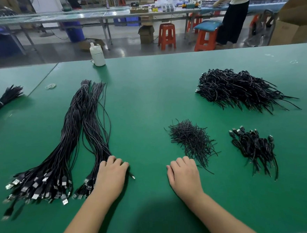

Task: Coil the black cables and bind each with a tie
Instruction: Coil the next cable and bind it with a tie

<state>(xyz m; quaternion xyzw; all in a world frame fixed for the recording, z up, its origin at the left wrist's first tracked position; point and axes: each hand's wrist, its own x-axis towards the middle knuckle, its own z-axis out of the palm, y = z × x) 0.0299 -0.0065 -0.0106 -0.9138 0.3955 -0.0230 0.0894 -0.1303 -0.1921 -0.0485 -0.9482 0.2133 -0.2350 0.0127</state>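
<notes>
Nearest, both hands lie palm down on the green desk (pixel 144 102). The left hand (pixel 111 175) has its fingers (pixel 112 160) curled over the near end of the smaller bundle of straight cables (pixel 93 131), just above the plugs; whether they have pinched out a single cable I cannot tell, though one loose plug tip pokes out just right of the knuckles. The right hand (pixel 185 174) rests with its fingers (pixel 179 162) bent under, holding nothing that shows, and just short of the pile of ties (pixel 190 137), whose nearest strands lie right beside the fingertips.

Left of the left hand's fingers lies the larger bundle of straight cables (pixel 60 150), its metal plugs fanned out toward the near edge. Right of the right hand's fingers, past the ties, sits a small heap of coiled cables (pixel 253 145), seemingly already bound.

Beyond the fingers, far right, a much bigger heap of finished coils (pixel 238 88). Far left, another tied bundle (pixel 4 99), some rubber bands (pixel 50 85), and a white bottle (pixel 97 54) at the far edge.

This looks like the start of a fresh round: picking one cable. The next move calls for separating a single cable from its neighbours without dragging the bundle, lifting it clear, then winding it into loops while the right hand takes one tie.
</notes>
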